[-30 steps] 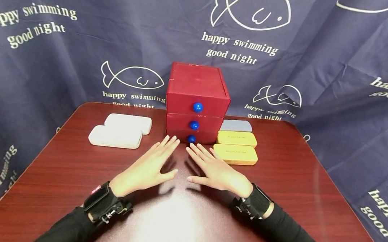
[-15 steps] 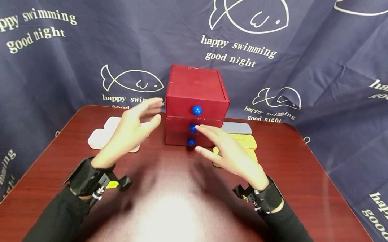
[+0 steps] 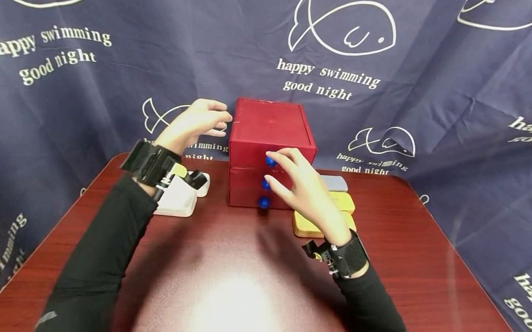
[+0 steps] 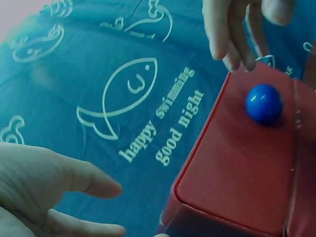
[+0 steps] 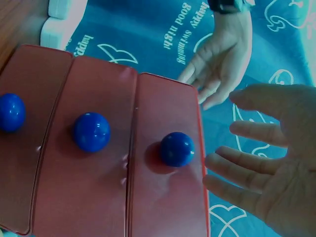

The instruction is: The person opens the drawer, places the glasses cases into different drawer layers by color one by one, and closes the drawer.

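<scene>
A red three-drawer box [image 3: 270,123] with blue round knobs stands at the back of the table, all drawers closed. My left hand [image 3: 194,122] is raised beside its upper left edge, fingers loosely bent. A gap separates that hand [image 4: 54,192] from the box in the left wrist view. My right hand [image 3: 309,189] hovers before the drawer fronts, thumb and fingers apart. From the head it partly covers the top knob [image 3: 271,162]. In the right wrist view the top knob [image 5: 177,149] is uncovered, and the right fingers [image 5: 242,168] are off it. Neither hand holds anything.
White cases [image 3: 176,197] lie left of the box, partly behind my left wrist. To the right are yellow cases [image 3: 309,227] and a grey one [image 3: 335,183], partly behind my right hand. A dark blue printed curtain [image 3: 225,49] hangs behind the reddish wooden table [image 3: 412,258].
Both hands have risen from low in front of the box. The left went up to its upper left side, the right up to the top knob's level. The box stays in place.
</scene>
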`<state>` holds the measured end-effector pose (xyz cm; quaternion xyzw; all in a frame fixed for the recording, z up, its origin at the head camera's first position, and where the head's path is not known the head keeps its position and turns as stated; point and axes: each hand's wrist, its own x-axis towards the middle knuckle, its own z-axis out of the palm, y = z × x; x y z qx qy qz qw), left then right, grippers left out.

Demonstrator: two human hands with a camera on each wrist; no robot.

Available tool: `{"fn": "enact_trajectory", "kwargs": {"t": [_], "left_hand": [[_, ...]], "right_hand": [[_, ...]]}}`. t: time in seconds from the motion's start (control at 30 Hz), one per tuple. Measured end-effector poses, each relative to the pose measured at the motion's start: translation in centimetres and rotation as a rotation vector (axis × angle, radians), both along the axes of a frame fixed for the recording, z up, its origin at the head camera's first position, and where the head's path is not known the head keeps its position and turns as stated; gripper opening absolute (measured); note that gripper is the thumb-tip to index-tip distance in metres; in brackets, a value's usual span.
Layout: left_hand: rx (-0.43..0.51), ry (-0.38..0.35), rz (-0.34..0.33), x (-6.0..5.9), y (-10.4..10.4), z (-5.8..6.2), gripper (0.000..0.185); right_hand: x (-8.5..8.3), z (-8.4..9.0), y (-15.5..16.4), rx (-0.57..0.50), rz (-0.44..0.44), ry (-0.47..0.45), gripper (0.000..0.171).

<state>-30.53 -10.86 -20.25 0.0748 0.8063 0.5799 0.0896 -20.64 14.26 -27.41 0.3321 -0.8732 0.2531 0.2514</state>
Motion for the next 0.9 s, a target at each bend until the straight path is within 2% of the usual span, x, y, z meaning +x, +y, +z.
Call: {"fn": "enact_trajectory", "kwargs": {"t": [0.1,0.23,0.4,0.5,0.67,0.9], "left_hand": [[-0.042,-0.062,-0.030,-1.6,0.7,-0.5,0.060],[-0.091,-0.105,-0.050,-3.1,1.3,-1.2,0.055],[-0.144,-0.152,-0.038,-4.4,1.6,-1.0,0.048],[-0.178,-0.189,-0.018,-4.9,1.7,-0.8,0.041],[-0.201,-0.228,-0.030,-5.2,1.9,-0.3,0.023],[-0.171,-0.250,-0.045,-5.4,1.6,-0.4,0.017]], "right_hand": [[-0.7,-0.4,-0.6,0.024,-0.024,0.045,0.048],[-1.5,-1.4,-1.3,0.071,-0.067,0.128,0.042],[-2.4,-2.7,-2.0,0.082,-0.139,0.269,0.037],[-3.1,-3.5,-2.4,0.059,-0.165,0.325,0.034],[-4.4,-4.3,-2.9,0.012,-0.186,0.380,0.024],[-6.0,-4.6,-3.5,-0.106,-0.126,0.409,0.008]]}}
